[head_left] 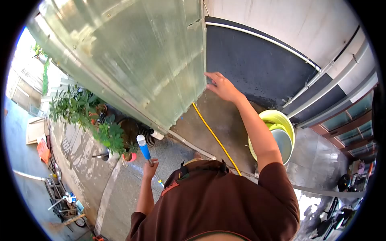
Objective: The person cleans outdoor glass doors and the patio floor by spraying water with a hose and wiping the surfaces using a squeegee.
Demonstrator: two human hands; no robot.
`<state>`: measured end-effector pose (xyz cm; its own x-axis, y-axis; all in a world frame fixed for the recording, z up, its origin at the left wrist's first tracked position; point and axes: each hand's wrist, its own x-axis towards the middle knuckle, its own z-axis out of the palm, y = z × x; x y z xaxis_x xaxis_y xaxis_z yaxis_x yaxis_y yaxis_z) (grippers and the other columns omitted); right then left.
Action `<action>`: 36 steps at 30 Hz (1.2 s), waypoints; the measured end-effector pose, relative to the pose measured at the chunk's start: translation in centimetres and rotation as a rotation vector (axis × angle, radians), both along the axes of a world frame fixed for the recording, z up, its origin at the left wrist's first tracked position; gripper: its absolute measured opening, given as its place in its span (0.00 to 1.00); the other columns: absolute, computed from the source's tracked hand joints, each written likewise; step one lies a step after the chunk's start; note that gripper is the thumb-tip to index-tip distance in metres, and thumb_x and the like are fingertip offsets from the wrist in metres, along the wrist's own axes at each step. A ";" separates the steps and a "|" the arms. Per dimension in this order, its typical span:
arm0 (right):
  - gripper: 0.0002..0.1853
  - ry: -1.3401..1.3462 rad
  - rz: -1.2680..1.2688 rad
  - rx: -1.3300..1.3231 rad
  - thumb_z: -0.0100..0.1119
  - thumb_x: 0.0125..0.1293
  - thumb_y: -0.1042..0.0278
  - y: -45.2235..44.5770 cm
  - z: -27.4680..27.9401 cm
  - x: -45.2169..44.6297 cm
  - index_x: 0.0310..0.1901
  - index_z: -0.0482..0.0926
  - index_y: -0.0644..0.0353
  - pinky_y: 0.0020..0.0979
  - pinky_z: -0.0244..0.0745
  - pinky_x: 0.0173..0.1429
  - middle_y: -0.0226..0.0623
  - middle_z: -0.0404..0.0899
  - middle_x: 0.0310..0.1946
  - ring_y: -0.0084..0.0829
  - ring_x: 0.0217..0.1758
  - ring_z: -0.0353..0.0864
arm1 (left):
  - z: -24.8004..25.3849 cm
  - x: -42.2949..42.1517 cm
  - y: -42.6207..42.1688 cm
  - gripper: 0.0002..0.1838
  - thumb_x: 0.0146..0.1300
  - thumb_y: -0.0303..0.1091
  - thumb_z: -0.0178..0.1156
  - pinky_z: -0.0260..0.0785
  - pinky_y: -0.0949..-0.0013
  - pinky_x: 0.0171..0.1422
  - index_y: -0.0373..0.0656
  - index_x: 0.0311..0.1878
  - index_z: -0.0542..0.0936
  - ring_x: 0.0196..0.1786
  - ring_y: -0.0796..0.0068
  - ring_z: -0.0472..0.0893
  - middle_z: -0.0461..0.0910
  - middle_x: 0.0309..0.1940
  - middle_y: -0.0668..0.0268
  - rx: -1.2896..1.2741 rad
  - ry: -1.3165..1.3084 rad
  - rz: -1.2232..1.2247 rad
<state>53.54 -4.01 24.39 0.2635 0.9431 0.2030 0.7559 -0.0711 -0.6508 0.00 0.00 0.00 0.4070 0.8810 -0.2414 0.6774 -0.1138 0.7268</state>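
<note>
My left hand [150, 168] is wrapped round the dark handle of a tool with a blue and white head [143, 147], which points up and away from me. My right hand [222, 86] reaches forward with its fingers apart, at the edge of a large translucent greenish corrugated panel [161, 60]. Whether the fingertips touch the panel edge cannot be made out. Nothing shows in that hand. A yellow hose [213, 135] runs along the floor between my two arms, from under the panel toward my body.
Yellow-green tubs [265, 116] stand right of my right forearm. White pipes [261, 37] line the dark wall. Potted plants [110, 134] stand at the left, near a coiled black hose. A cart with tools lies lower left. A brown-framed window or door is at the right.
</note>
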 end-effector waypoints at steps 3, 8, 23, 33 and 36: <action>0.26 -0.124 -0.017 0.103 0.59 0.63 0.66 8.9 1.0 7.4 0.63 0.68 0.57 0.42 0.71 0.60 0.50 0.71 0.57 0.47 0.57 0.75 | -0.8 6.0 5.9 0.15 0.58 0.35 0.66 0.66 0.66 0.32 0.40 0.47 0.82 0.24 0.77 0.73 0.74 0.18 0.69 -0.071 -0.048 0.044; 0.24 -0.250 -0.129 0.133 0.56 0.63 0.67 22.5 3.0 16.6 0.62 0.70 0.56 0.45 0.69 0.61 0.53 0.73 0.53 0.53 0.58 0.72 | 1.7 10.6 12.4 0.17 0.58 0.32 0.66 0.64 0.72 0.31 0.40 0.51 0.79 0.24 0.81 0.70 0.71 0.18 0.71 -0.066 -0.143 0.119; 0.25 -0.593 0.602 -0.267 0.44 0.64 0.73 57.7 4.5 33.0 0.63 0.72 0.44 0.41 0.69 0.61 0.43 0.75 0.58 0.47 0.58 0.75 | 1.3 31.8 17.4 0.17 0.58 0.28 0.66 0.60 0.74 0.29 0.44 0.51 0.80 0.24 0.83 0.66 0.66 0.21 0.76 -0.100 -0.142 0.570; 0.18 -0.829 0.724 0.169 0.49 0.63 0.76 71.9 -4.5 33.0 0.56 0.75 0.59 0.38 0.69 0.61 0.47 0.76 0.55 0.48 0.58 0.74 | 5.3 37.3 13.1 0.12 0.61 0.36 0.62 0.64 0.69 0.29 0.49 0.48 0.82 0.23 0.76 0.69 0.67 0.19 0.68 0.158 0.154 0.902; 0.18 -0.849 0.774 0.008 0.49 0.63 0.75 75.2 -4.4 30.6 0.56 0.75 0.59 0.38 0.69 0.61 0.47 0.76 0.55 0.48 0.58 0.75 | 8.2 39.7 10.1 0.14 0.61 0.32 0.62 0.63 0.68 0.30 0.45 0.51 0.80 0.25 0.77 0.69 0.70 0.21 0.68 0.093 0.195 1.033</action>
